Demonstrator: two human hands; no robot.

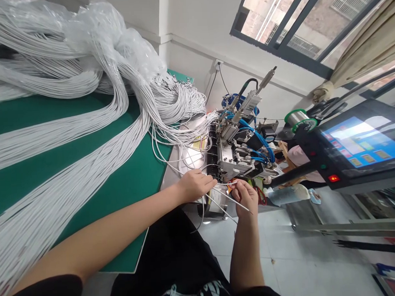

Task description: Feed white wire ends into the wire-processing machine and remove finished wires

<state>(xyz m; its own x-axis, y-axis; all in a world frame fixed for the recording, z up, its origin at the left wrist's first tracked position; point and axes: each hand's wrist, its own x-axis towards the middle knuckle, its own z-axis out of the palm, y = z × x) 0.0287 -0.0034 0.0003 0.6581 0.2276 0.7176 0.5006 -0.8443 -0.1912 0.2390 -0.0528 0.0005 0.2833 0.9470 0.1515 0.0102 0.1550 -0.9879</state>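
My left hand (196, 184) is closed around white cables, whose loose ends (234, 201) stick out below it to the right. Just to the right, my right hand (246, 196) pinches a white cable (227, 183) that runs across from the left hand. Both hands are at the near end of a benchtop machine (232, 153) with metal blocks and blue air hoses. More white cables (186, 126) spill from the table toward the machine's left side. My fingers hide how many cables the left hand grips.
Long bundles of white cable (97, 170), some wrapped in clear plastic (110, 34), lie on the green table (147, 198). A lit touchscreen (363, 136) stands at the right, with a solder wire spool (300, 121) beside it. Red-handled scissors (261, 196) lie behind my right hand.
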